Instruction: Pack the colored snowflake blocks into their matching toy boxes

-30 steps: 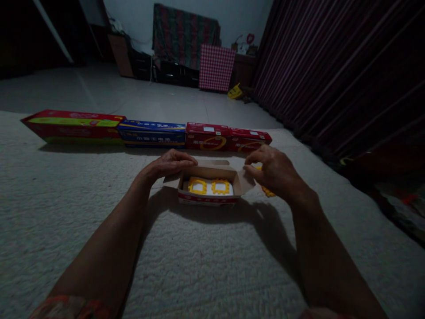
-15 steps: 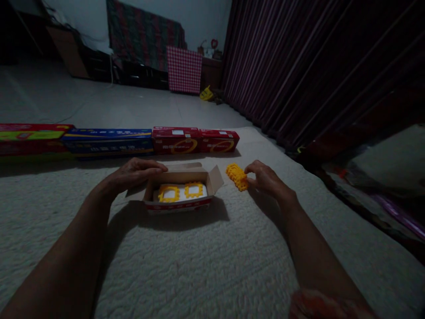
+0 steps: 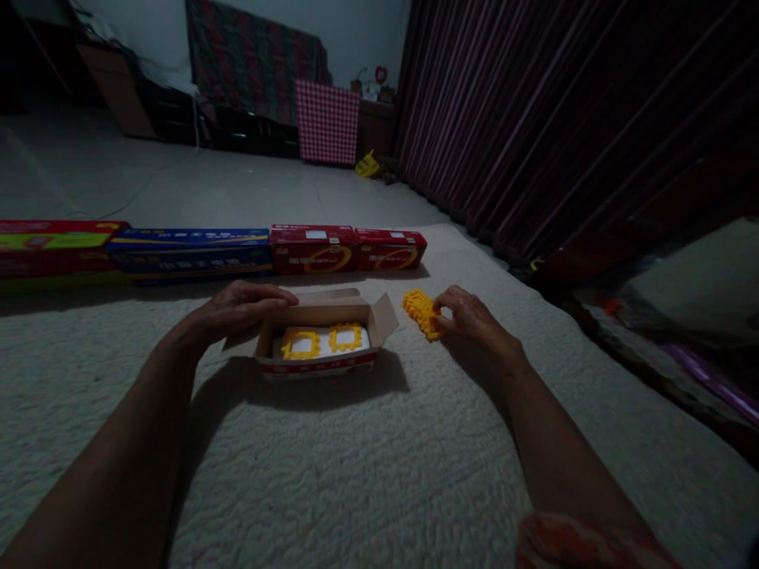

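Note:
A small open cardboard box [image 3: 317, 367] with raised flaps sits on the pale quilted cover. Inside, two yellow square frames [image 3: 301, 345] with toothed edges lie side by side on something white. My left hand [image 3: 240, 306] is closed on the back left corner of the box, fingers reaching along its rear edge. To the right of the box, a row of similar yellow toothed pieces [image 3: 418, 310] lies on the cover. My right hand [image 3: 468, 316] pinches the near end of that row between thumb and fingers; the exact piece in the pinch is partly hidden.
Behind the box stands a line of closed cartons: a red and green one [image 3: 59, 257], a blue one [image 3: 195, 254] and two red ones [image 3: 311, 250]. A dark curtain [image 3: 474, 103] hangs at the right. Bagged items [image 3: 700, 292] lie beyond the cover's right edge.
My right hand has shifted slightly left, and its fingers now close further over the yellow pieces. My left hand and the box stay in place.

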Demonstrator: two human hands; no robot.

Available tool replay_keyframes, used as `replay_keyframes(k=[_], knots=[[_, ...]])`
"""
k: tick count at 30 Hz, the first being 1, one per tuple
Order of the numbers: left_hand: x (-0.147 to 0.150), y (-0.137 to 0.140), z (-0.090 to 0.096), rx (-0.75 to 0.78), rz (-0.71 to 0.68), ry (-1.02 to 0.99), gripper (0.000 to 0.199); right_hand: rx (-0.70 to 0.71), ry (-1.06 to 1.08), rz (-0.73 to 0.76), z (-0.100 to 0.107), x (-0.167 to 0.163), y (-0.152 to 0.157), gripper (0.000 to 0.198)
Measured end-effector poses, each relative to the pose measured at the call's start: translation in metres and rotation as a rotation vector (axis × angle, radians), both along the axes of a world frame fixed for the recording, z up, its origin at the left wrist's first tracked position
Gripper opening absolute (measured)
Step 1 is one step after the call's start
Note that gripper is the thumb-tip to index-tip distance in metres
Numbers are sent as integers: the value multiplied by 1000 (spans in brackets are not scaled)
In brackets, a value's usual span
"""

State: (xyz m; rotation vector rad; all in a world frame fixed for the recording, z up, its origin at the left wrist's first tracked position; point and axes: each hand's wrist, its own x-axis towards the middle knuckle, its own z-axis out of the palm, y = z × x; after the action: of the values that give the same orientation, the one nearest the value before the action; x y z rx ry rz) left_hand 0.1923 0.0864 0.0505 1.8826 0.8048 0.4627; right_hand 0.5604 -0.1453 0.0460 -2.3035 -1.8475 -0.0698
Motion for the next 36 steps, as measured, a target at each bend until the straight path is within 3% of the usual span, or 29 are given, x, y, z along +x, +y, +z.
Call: replay_keyframes(k=[5,9,13,17,20,24,29,36], knots=[[-1,-1,1,5,-10,-22,39,60,-20,-26,15,-4,-2,14],[-1,-3,2,-10,-6,-43,32,198,12,-34,43,-20,-1,10],[-1,-3,0,-35,-5,-85,23,324,53,72,80,-60,13,9],[-4,-2,-1,-35,-7,-94,18,285,58,245,99,-120,45,8],[-5,-3,-1,-39,8,-76,21,173,13,343,91,-163,70,9],[-5,-3,-3,-47,1,-98,24,69,-151,335,66,-200,87,11],[-3,-1,-5,-49,-2,-126,20,-63,-230,293,50,-212,94,18],[-2,-1,-8,-64,-7,-133,21,-62,-253,332,44,-217,101,11]])
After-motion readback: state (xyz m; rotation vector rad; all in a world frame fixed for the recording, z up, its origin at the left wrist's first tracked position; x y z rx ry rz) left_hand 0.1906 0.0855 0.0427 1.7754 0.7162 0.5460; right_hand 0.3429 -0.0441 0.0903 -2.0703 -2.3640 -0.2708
